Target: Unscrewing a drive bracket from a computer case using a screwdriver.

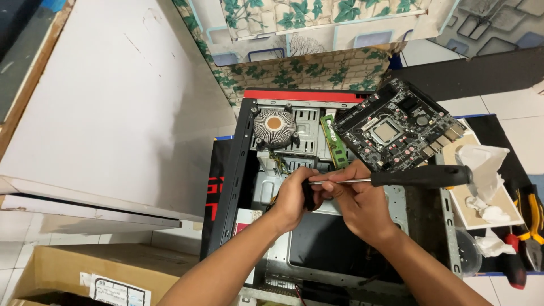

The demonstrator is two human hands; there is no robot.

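Both my hands meet over an open black computer case (245, 170). My right hand (360, 204) pinches the metal shaft of a screwdriver (419, 177), whose black handle sticks out to the right. My left hand (292, 198) is closed around a small black part (309, 195) at the screwdriver's tip. Just beyond the hands lie a round finned cooler (275, 127) and a green memory stick (334, 141). A black motherboard (396, 127) rests tilted on the case's far right corner.
Crumpled white tissue (481, 164) lies on a tray to the right, with yellow-handled pliers (532, 221) and a red-handled tool (513, 266) beside it. A large white board (102, 102) leans at the left. A cardboard box (73, 272) sits at the lower left.
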